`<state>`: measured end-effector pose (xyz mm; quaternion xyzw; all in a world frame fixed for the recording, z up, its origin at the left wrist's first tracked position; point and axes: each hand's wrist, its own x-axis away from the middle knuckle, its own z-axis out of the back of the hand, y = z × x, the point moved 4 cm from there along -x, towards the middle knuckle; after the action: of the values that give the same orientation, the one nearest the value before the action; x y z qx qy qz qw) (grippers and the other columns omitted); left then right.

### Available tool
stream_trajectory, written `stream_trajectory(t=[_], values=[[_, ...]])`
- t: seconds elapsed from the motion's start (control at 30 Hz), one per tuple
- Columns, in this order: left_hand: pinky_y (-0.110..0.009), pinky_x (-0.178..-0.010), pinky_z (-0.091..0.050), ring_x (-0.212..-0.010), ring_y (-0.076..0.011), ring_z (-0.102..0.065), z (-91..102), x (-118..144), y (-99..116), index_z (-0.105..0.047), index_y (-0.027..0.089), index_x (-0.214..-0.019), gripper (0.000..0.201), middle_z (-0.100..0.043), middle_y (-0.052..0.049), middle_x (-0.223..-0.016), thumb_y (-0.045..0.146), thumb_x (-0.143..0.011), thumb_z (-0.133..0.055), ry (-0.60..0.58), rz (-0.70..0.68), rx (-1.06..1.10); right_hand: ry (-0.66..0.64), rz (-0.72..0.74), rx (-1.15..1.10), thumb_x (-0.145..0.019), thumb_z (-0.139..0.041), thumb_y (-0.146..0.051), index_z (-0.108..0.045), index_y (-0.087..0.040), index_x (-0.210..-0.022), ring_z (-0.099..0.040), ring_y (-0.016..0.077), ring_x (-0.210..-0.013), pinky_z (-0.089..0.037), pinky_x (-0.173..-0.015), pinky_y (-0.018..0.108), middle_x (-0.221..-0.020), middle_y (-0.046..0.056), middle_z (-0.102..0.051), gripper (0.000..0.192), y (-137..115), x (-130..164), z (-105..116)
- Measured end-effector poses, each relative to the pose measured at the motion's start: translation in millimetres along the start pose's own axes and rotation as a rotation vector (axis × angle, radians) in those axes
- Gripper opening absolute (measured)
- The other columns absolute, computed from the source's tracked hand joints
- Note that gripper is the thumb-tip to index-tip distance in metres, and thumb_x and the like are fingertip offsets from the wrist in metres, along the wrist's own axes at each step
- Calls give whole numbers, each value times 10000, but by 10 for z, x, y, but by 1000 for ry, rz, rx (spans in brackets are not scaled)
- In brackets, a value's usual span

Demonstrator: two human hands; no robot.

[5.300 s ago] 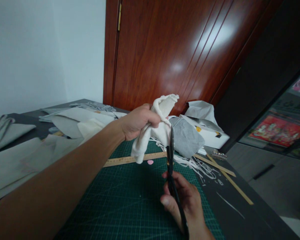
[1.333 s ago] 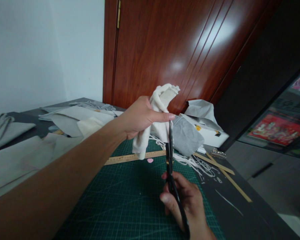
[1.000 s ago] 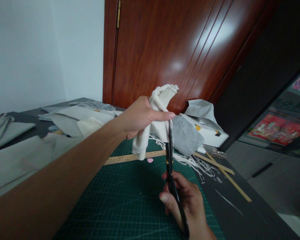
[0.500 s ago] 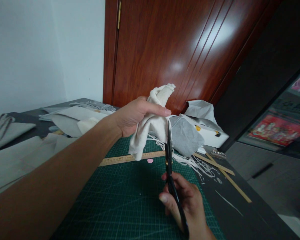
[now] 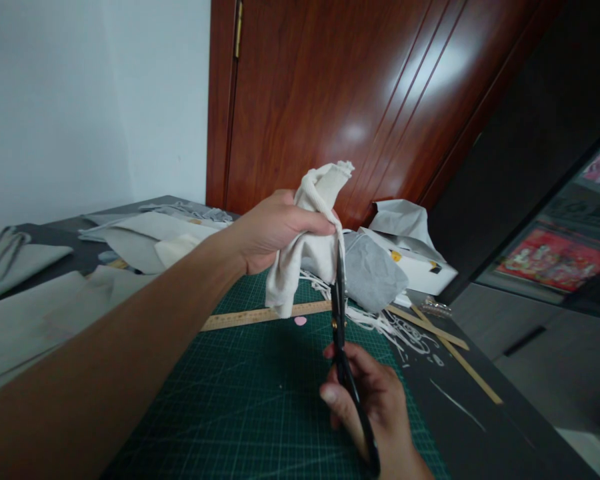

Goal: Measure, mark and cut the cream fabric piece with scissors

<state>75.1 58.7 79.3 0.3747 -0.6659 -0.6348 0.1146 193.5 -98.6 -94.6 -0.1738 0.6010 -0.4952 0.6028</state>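
A bunched piece of off-white cloth (image 5: pixel 307 260) is pinched in my left hand (image 5: pixel 285 230), held up above the green cutting mat (image 5: pixel 250 387). One end of the cloth sticks up past the thumb and the rest droops below the fingers. My right hand (image 5: pixel 373 400) grips black-handled scissors (image 5: pixel 338 313) that point upward. Their blades reach the cloth's right edge, just under my left thumb, where a narrow strip hangs along them. Part of the blades is hidden by the cloth.
A wooden ruler (image 5: pixel 260 319) and a pink chalk piece (image 5: pixel 300 321) lie on the mat. Behind stand grey cloth (image 5: pixel 375 270) and a white box (image 5: pixel 430 267). White cord scraps (image 5: pixel 395 330) and wooden strips (image 5: pixel 460 360) lie right; fabric pieces (image 5: pixel 145 233) pile left.
My left hand has shifted slightly, carrying the cloth a little up and right. The thumb now sits further back from the cloth's edge. The scissors have barely moved.
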Motion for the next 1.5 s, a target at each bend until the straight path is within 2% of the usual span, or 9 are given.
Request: stream_trajectory(t=[0.37,0.57,0.7,0.93,1.2,1.33,1.5], values=[[-277,-656,-566,-688,-172,-686,-6,13,20,-784,105,-822,187,-739,-59,-744,45,-656,-720,-92,-40,42,-13,-30,-26,-883,-789,-353,-701,-284,-1118,-494,76,-432,-371,-407,170,-629,-85,-538,260,4,19,14],[-266,-682,-569,-722,-159,-697,-19,29,64,-752,115,-797,191,-758,-49,-783,3,-647,-714,-117,-79,20,-11,-29,-38,-895,-779,-371,-705,-278,-1111,-495,81,-425,-366,-399,175,-622,-82,-541,246,14,23,14],[-299,-699,-580,-735,-178,-710,-9,35,90,-741,126,-848,260,-758,-41,-769,-16,-631,-727,-98,-101,11,-24,-28,-48,-869,-806,-363,-706,-277,-1113,-485,78,-429,-363,-399,172,-625,-83,-537,277,23,30,10],[-292,-684,-577,-702,-159,-697,-10,38,67,-735,109,-922,325,-729,-24,-760,-9,-631,-819,-34,-46,-2,-35,-59,-58,-882,-792,-367,-705,-272,-1123,-486,83,-450,-400,-407,166,-642,-76,-536,273,17,38,14],[-269,-634,-577,-667,-158,-693,-7,15,-9,-747,102,-809,184,-724,-41,-733,34,-652,-813,-4,-43,75,-68,-107,-78,-875,-797,-422,-698,-240,-1103,-483,96,-428,-412,-396,187,-622,-73,-531,308,-79,0,0],[-308,-650,-589,-690,-185,-701,-14,13,-24,-726,113,-771,190,-727,-52,-758,43,-624,-823,17,-41,95,-87,-147,-83,-875,-799,-424,-688,-247,-1130,-532,104,-436,-432,-409,190,-643,-62,-565,330,-55,14,14],[-344,-645,-583,-687,-198,-688,-19,16,-18,-709,122,-776,191,-711,-48,-747,68,-624,-812,71,-26,84,-64,-95,-64,-874,-798,-431,-699,-260,-1101,-509,86,-426,-408,-410,177,-631,-72,-550,301,-123,-9,15]])
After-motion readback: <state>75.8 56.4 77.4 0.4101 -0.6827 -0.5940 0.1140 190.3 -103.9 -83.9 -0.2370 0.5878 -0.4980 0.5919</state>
